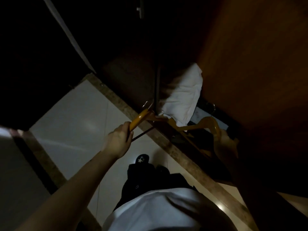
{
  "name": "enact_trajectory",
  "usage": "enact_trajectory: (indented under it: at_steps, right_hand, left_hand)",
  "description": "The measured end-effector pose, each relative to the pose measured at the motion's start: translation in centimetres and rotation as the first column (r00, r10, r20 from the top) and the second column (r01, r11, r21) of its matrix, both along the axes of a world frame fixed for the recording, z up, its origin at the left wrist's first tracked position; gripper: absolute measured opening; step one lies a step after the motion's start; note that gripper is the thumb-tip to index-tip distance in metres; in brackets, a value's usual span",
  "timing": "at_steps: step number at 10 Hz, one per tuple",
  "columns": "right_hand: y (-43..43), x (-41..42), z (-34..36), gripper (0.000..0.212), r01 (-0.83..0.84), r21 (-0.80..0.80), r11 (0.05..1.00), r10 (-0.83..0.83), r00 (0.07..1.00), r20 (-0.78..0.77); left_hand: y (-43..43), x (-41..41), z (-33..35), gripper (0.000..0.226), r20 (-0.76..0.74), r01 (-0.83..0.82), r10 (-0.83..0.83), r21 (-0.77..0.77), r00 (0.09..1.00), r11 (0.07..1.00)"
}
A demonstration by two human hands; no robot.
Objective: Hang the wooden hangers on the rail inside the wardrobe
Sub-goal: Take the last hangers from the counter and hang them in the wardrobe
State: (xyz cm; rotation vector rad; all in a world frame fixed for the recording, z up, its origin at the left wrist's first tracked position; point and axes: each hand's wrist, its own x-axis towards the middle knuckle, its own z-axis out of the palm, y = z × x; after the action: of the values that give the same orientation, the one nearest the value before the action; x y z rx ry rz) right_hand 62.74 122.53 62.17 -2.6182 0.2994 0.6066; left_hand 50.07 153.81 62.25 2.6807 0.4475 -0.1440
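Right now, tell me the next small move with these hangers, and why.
Probably lift the hanger in the left hand until its metal hook clears the dark rail, then set the hook over it. The hook sits just beside the rail, not on it. The right hand holds another hanger lower down, so that one can wait.

— Where are we?
— A dim bedroom at home, we think: an open wardrobe (250, 47), a pillow (181, 95) inside, hangers (208, 124), a tiled floor (75, 117).
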Motion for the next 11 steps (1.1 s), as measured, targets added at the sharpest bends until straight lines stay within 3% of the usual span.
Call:
enact_trajectory:
  at_steps: [1, 2, 4, 7, 8, 10, 11]
  right_hand:
    - [0.1, 2.1, 2.0, 0.037, 0.085, -0.061, 0.995, -0.077, 0.989, 0.126]
    - [0.1, 3.7, 4.8, 0.037, 0.154, -0.076, 0.985, -0.143, 0.981, 0.133]
    - [-0.7, 5.4, 11.0, 0.036, 0.268, -0.163, 0.95, -0.203, 0.92, 0.334]
    - [-0.8, 5.8, 18.2, 0.041, 0.282, 0.081, 0.956, -0.29, 0.865, 0.41]
    - [-0.7, 5.5, 20.5, 0.059, 0.295, 0.08, 0.952, -0.299, 0.843, 0.447]
    - [-1.4, 4.8, 26.0, 0.055, 0.206, 0.104, 0.973, -0.227, 0.769, 0.598]
    - [-1.3, 4.8, 28.7, 0.058, 0.144, 0.087, 0.986, -0.165, 0.726, 0.667]
  left_hand:
    - [1.2, 4.7, 2.0, 0.019, 0.053, 0.122, -0.124, 0.035, 0.991, 0.992]
    - [2.6, 9.1, 4.5, 0.021, 0.083, 0.25, -0.247, -0.017, 0.965, 0.968]
    - [4.4, 16.4, 10.5, 0.015, 0.096, 0.45, -0.462, 0.119, 0.882, 0.885]
    - [0.5, 23.4, 19.3, 0.022, 0.177, 0.739, -0.805, 0.323, 0.566, 0.591]
    - [-0.8, 24.9, 21.8, 0.027, 0.247, 0.769, -0.839, 0.336, 0.484, 0.543]
    - [-2.9, 26.6, 26.3, 0.038, 0.349, 0.802, -0.895, 0.429, 0.277, 0.416]
    - [-3.9, 27.4, 28.0, 0.062, 0.375, 0.793, -0.903, 0.475, 0.211, 0.382]
